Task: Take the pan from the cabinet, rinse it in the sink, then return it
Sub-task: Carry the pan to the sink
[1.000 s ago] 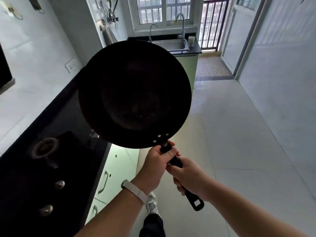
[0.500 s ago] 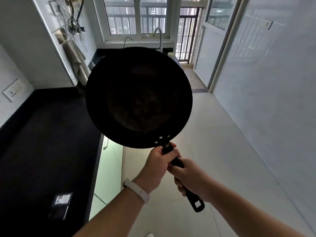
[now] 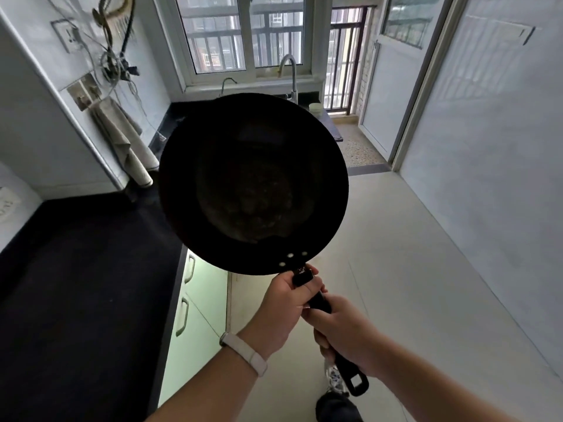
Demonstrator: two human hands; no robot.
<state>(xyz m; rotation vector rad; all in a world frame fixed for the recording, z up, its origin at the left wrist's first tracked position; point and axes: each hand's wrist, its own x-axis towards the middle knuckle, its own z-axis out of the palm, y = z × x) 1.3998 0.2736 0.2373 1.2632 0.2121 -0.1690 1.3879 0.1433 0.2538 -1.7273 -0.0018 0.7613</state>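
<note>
A large black pan (image 3: pixel 253 184) fills the middle of the head view, held up in the air with its inside facing me. Both hands grip its black handle. My left hand (image 3: pixel 281 303) holds the handle close to the pan's rim, just below three rivets. My right hand (image 3: pixel 341 330) holds it further down, and the handle's looped end sticks out below it. The pan hides the sink; only the curved tap (image 3: pixel 289 74) shows above its rim, under the window.
A black countertop (image 3: pixel 85 284) runs along the left, with pale green cabinet doors (image 3: pixel 198 312) below its edge. A cloth (image 3: pixel 115 129) hangs on the left wall. A small cup (image 3: pixel 316 107) stands beside the tap. Pale floor tiles (image 3: pixel 411 284) stretch to the right, toward a balcony door.
I have walked along the counter toward the window; the stove knobs dropped out of view and the tap looms larger. Both hands kept the same grip on the pan's handle.
</note>
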